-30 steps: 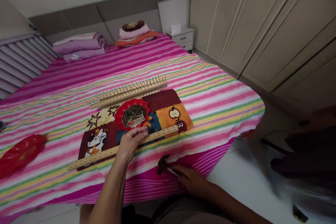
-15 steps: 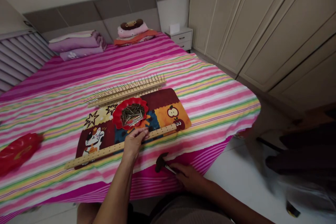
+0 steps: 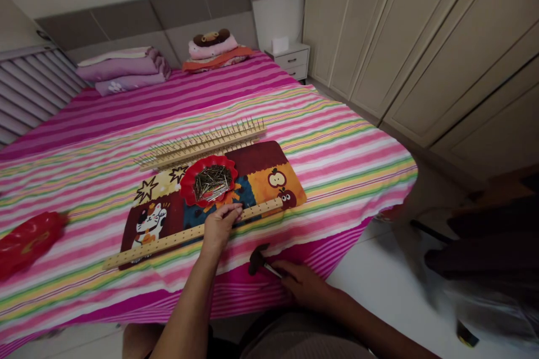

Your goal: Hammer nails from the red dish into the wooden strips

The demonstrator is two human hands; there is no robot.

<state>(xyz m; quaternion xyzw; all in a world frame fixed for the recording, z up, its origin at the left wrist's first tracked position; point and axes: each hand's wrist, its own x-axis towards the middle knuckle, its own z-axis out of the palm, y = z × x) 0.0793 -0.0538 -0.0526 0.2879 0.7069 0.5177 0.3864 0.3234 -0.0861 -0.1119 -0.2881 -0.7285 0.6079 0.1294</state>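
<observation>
My left hand rests on a long wooden strip with a row of holes, fingers pinched near its middle; whether a nail is between them I cannot make out. The strip lies across a patchwork mat with a cat picture. Just beyond the hand sits a red scalloped dish full of small nails. My right hand lies lower on the bed's edge, wrapped round the handle of a small hammer. Behind the dish lie wooden strips with nails standing in them.
The striped pink bedsheet covers the bed, whose corner drops off at the right. A red plastic bag lies at the left. Folded bedding and a plush toy are at the headboard. Wardrobe doors line the right wall.
My left hand slid a little to the right along the holed strip, staying pinched. My right hand and the hammer barely moved.
</observation>
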